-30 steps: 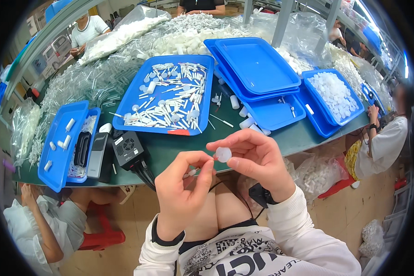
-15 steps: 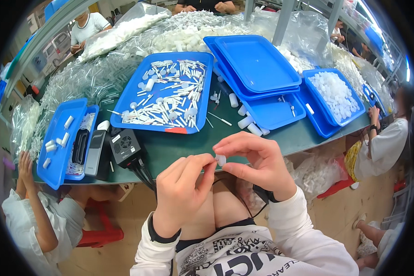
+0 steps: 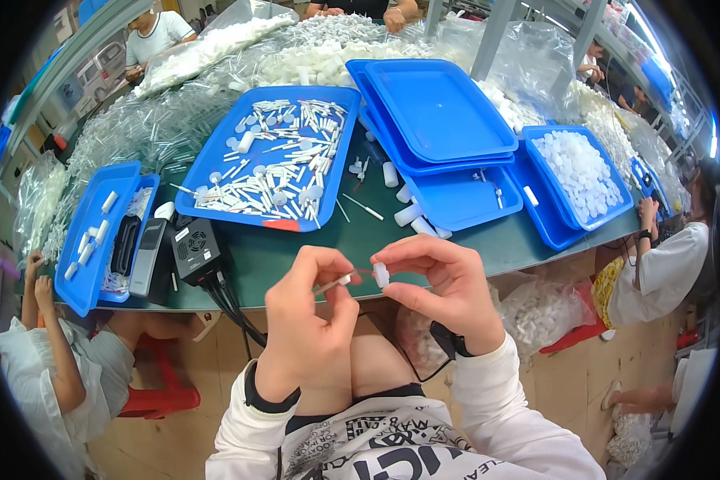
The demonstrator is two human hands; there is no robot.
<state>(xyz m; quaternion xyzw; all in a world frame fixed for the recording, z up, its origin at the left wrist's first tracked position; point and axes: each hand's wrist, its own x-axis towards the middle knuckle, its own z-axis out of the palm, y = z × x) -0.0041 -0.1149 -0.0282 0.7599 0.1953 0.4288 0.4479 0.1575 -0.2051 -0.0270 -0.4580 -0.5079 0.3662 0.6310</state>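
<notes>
My right hand [image 3: 444,292] pinches a small white round plastic cap [image 3: 382,276] between thumb and fingertips. Just left of it, my left hand [image 3: 312,308] is closed on a thin white stick [image 3: 345,280], its fingers covering part of the length. A fine reddish piece runs from the stick's side toward the cap; whether it enters the cap is too small to tell. Both hands are in front of the table's near edge, above my lap. Beyond them lies a blue tray [image 3: 186,210] of similar white sticks and round caps.
Empty blue trays [image 3: 440,104] are stacked at centre right, beside a tray of white caps [image 3: 580,172]. Left are a tray with white cylinders [image 3: 96,232] and a black box with cables [image 3: 200,250]. Loose parts pile up behind. Other people sit around the table [image 3: 312,252].
My left hand has drawn back from the right and turned, so the stick now shows between its fingers. The cap stays in my right hand. The whole view has shifted slightly.
</notes>
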